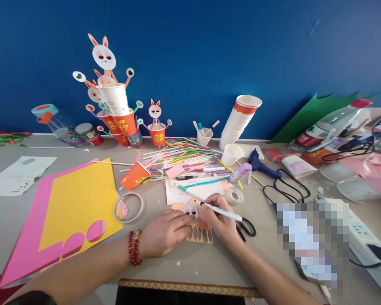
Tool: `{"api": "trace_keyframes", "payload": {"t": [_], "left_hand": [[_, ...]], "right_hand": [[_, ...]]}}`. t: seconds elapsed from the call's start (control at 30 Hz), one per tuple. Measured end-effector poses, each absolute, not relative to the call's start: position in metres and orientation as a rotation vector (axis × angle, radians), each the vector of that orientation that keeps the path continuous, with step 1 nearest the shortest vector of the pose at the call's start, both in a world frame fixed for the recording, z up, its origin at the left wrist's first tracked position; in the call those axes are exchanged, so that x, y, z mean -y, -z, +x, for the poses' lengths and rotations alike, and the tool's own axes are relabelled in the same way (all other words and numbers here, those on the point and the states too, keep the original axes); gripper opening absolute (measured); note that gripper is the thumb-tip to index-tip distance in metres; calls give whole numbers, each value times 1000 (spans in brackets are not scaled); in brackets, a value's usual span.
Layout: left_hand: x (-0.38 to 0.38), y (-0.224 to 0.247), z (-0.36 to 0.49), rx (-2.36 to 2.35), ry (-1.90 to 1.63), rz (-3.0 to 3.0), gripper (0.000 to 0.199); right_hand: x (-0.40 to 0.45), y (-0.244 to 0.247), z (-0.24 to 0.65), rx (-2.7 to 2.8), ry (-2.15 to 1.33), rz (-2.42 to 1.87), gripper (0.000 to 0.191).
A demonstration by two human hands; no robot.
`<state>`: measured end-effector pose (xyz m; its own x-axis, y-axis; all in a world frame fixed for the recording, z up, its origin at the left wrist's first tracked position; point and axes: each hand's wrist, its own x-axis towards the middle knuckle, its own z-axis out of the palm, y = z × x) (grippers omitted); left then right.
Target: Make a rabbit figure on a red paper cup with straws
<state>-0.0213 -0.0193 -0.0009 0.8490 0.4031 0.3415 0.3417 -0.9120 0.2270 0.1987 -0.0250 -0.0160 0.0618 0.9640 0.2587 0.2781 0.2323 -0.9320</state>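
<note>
Pinching the white pen [224, 210] firmly between thumb and fingers in the right hand [221, 217], with no gap left; pressing down with the left hand [168, 232], fingers nearly straight and close together, pinning the round paper face [190, 210] to the table rather than grasping. Could smudge the dark eyes or pink patches, if rubbed by the left fingertips while wet. Might leave a stray line, through dipping the tip too soon or jolting the wrist. Might also skid the small paper face sideways under a stroke, from holding too lightly, or crease the orange paper [206, 216], weakened by oval holes, from leaning too hard. Lying directly under the left fingertips, with the lower part covered and the upper part bare; seemingly resting on the orange paper, just below the pen's tip and near the upper right edge. Cannot tell whether touching the tip. Farther out, placed beside the right hand: dark-handled scissors [249, 222] and a small tape roll [241, 196]. Placed beyond the left hand: a wide tape ring [116, 207], overlapping a yellow sheet [79, 199].
</note>
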Motion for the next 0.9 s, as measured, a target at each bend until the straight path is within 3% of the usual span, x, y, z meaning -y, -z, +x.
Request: {"api": "trace_keyframes", "payload": {"t": [0.2, 0.43, 0.9], "left_hand": [[18, 3, -28, -767, -768, 2679, 19], [19, 7, -24, -966, -707, 2633, 21], [23, 8, -25, -882, -563, 2627, 15]], "right_hand": [[29, 14, 206, 1528, -796, -1112, 6], [50, 6, 210, 1571, -1142, -780, 13], [51, -3, 191, 1888, -985, -813, 9]]}}
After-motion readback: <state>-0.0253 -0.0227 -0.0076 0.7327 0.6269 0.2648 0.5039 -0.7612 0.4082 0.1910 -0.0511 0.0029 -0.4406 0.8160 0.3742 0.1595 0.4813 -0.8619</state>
